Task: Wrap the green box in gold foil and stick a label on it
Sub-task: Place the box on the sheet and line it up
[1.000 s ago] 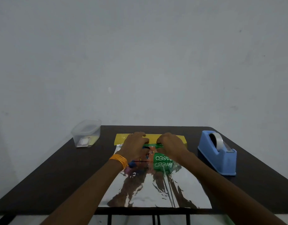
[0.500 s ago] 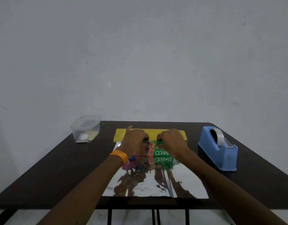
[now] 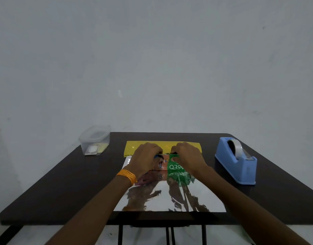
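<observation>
Head view. The dark table (image 3: 63, 183) carries every item. The gold foil (image 3: 201, 197) lies mirror side up, spread from the table's near edge to just past its middle. Its far strip is turned over so that the gold side faces up.

The green box (image 3: 173, 165) lies on the foil at the centre of the table, against the near edge of that gold strip. I see its near face, part green with white lettering and part orange, and the mirror surface in front of it reflects that face.

The left hand (image 3: 145, 156), with an orange bracelet (image 3: 126, 175) on its wrist, and the right hand (image 3: 185, 156) sit side by side on top of the box. Both sets of fingers are curled over the gold strip's near edge, so I read both hands as gripping the foil there. The fingertips themselves are hidden.

A clear plastic container (image 3: 94, 140) stands at the far left corner. It holds small pale items that I cannot identify. A blue tape dispenser (image 3: 235, 161) stands by the right edge, well apart from the foil.
</observation>
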